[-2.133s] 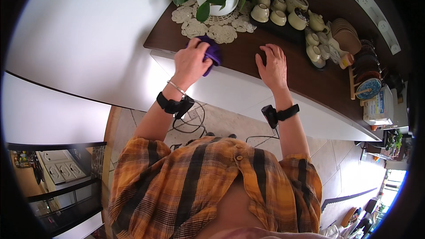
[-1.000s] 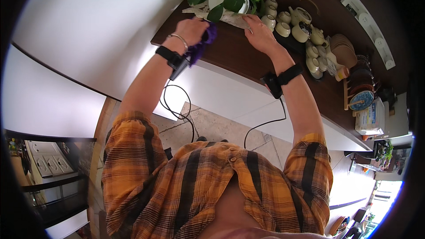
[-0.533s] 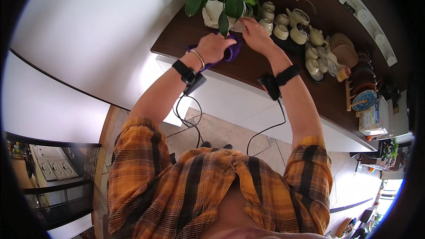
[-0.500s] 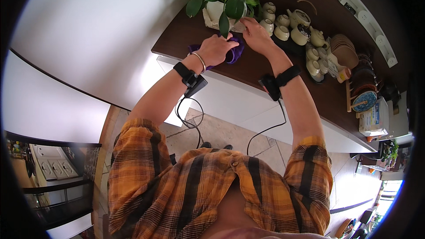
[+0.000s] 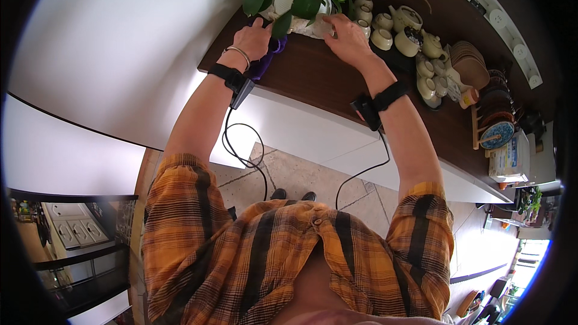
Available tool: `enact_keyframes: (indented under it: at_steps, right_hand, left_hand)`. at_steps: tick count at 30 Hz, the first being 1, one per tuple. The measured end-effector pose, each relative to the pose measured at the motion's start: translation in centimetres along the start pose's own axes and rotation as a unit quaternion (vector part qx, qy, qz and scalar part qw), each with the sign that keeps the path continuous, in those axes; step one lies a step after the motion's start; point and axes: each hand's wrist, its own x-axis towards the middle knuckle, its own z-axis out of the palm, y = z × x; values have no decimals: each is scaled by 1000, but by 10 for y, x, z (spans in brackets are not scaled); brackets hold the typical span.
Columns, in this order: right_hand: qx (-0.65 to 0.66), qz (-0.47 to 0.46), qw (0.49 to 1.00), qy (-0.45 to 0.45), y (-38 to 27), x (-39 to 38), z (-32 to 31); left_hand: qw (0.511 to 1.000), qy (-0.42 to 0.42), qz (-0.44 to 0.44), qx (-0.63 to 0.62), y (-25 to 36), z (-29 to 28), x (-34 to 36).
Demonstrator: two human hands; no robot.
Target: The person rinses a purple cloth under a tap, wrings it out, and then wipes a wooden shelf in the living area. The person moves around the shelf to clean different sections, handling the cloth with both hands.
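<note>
My left hand (image 5: 250, 42) is closed on a purple cloth (image 5: 260, 68) lying on the dark wooden countertop (image 5: 304, 74), left of a potted plant (image 5: 307, 3). The plant's long green leaves overhang a white pot, which sits on a pale, uneven-edged base (image 5: 306, 28). One leaf hangs close beside my left fingers, and part of the cloth is hidden under that hand. On the pot's right side my right hand (image 5: 348, 39) has its fingertips against the pale base, thumb and fingers curved around its edge.
Several cream cups (image 5: 382, 38) and a teapot (image 5: 406, 19) stand just right of my right hand. Farther right are stacked brown plates (image 5: 467, 60) and a blue-patterned plate (image 5: 497, 135) in a wooden rack. A white wall (image 5: 138, 36) borders the counter's left end. Cables hang from both wrists.
My left hand has moved left with the purple cloth, from in front of the plant to its left side. My right hand stays at the pot's right, shifted slightly.
</note>
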Motion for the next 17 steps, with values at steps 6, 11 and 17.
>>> enact_keyframes:
  at_steps: [6, 11, 17]
  right_hand:
    - [-158, 15, 987, 10, -13, 18, 9]
    - [-257, 53, 965, -9, -18, 44, 18]
    - [-325, 42, 945, -12, 5, 58, 31]
  left_hand:
    - [997, -38, -5, -60, 1, -12, -3]
    - [995, -53, -16, -80, 2, -17, 0]
    - [995, -72, 20, -61, -6, -13, 13]
